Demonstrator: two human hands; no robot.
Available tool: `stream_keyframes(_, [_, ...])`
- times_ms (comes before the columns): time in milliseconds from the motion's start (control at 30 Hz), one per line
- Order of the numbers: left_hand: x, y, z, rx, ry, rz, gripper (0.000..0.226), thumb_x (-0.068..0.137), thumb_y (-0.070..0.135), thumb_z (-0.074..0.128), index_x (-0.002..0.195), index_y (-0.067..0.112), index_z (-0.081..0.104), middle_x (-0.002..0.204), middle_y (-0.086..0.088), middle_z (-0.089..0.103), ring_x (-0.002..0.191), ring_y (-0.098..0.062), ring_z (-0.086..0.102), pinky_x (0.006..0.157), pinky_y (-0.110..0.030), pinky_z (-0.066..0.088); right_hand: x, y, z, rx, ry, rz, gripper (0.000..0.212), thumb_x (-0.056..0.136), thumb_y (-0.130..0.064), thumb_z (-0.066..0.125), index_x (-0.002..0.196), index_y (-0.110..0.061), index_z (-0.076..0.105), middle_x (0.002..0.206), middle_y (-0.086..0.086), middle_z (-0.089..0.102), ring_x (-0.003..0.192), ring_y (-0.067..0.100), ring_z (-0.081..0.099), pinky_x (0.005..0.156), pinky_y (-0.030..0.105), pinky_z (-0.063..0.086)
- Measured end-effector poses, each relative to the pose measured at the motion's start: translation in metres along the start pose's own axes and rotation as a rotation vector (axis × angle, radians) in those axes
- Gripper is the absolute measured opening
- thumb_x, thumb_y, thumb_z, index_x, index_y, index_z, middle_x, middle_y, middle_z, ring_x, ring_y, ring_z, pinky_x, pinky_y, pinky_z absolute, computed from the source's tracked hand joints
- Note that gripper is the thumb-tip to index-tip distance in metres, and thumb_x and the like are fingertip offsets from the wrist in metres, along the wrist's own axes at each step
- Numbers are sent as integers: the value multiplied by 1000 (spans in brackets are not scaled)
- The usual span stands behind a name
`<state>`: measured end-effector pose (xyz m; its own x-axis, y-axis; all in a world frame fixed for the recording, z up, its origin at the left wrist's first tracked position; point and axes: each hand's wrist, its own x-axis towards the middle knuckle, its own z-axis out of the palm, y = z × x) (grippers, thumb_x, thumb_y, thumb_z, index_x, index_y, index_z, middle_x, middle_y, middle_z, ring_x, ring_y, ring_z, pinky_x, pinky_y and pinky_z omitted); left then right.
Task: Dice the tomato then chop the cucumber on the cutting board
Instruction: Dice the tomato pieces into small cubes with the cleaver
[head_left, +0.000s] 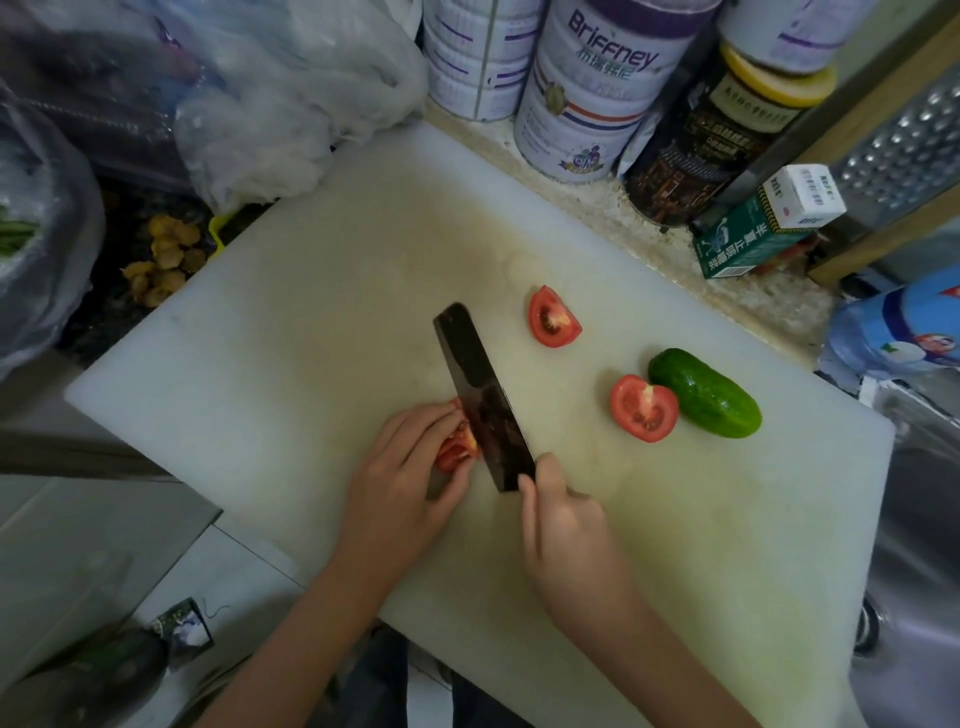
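A white cutting board (322, 322) fills the middle of the view. My left hand (405, 467) holds down a red tomato piece (457, 447) with curled fingers. My right hand (561, 514) grips the handle of a dark cleaver (480, 395), whose blade stands against the right side of that piece. A tomato wedge (552, 317) lies cut side up further back. Another tomato piece (643, 408) lies to the right, touching a short green cucumber (704, 392).
Tins (587, 98), a dark jar (711, 135) and a green box (748, 244) line the board's far edge. Plastic bags (291, 98) sit at the back left, a metal grater (909, 145) and a blue bottle (898, 327) at the right.
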<state>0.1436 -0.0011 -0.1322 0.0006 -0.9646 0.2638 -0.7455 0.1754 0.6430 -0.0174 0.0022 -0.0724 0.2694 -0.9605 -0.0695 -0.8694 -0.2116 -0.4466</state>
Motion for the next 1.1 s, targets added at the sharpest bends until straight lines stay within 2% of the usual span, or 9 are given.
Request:
stream_keyframes(133, [0,0,1,-4,17,6,42,87,31,62,116,1,66,117,-10,65,110,-18,56,107,-13,33,-13,3,-6,7,-53,12,21,96,-34,29,86,-17,38,47,-6,37,40,30,51,36,34,30])
stream_keyframes(233, [-1,0,-1,-9,21,2,41,86,29,62,116,1,66,117,-10,65,111,-16,55,106,-12,33,10,-3,-5,-7,-22,-29,29,100,-33,29,93,-10,45,54,7,53,48,35,55,40,38,39])
stream_keyframes(367, [0,1,1,-23,46,10,38,86,26,64,115,1,67,117,-9,65,110,-18,56,104,-16,37,40,-11,-4,59,-5,-43,21,102,-26,32,98,-9,44,69,16,62,61,40,58,53,43,44])
stream_keyframes(533, [0,2,1,1,39,10,41,87,30,61,117,3,66,118,-8,65,110,-17,56,104,-15,37,18,-4,-2,-23,22,-64,17,99,-24,37,90,-11,44,51,7,53,42,33,52,38,31,31])
stream_keyframes(667, [-1,2,1,5,37,8,42,87,32,61,117,3,66,118,-8,65,111,-16,55,105,-13,34,14,-1,-6,76,38,-48,22,101,-30,31,90,-15,42,51,-4,44,41,23,46,39,35,33])
stream_keyframes(733, [-1,1,1,5,41,5,42,87,32,62,117,3,66,119,-8,65,111,-17,56,104,-16,38,18,-3,-17,166,50,-56,20,101,-30,33,89,-17,42,52,-12,39,40,9,39,41,24,27])
stream_keyframes(800, [-2,0,2,3,48,9,42,87,31,63,118,3,66,120,-8,64,112,-19,58,103,-22,42,19,-4,-31,231,65,-54,17,100,-28,36,86,-20,41,49,-14,36,40,8,40,41,15,23])
stream_keyframes(967, [-1,0,0,-19,30,4,44,88,34,59,120,5,64,121,-6,63,113,-16,55,106,-18,38,-1,7,-46,319,38,34,21,97,-33,36,81,-21,41,46,-5,38,39,15,40,40,21,23])
stream_keyframes(1100, [-1,1,-1,-38,35,3,44,87,32,60,120,4,65,121,-6,62,113,-15,55,105,-19,39,-22,12,-31,261,24,47,15,96,-29,40,83,-24,39,45,-9,33,41,11,39,42,21,21])
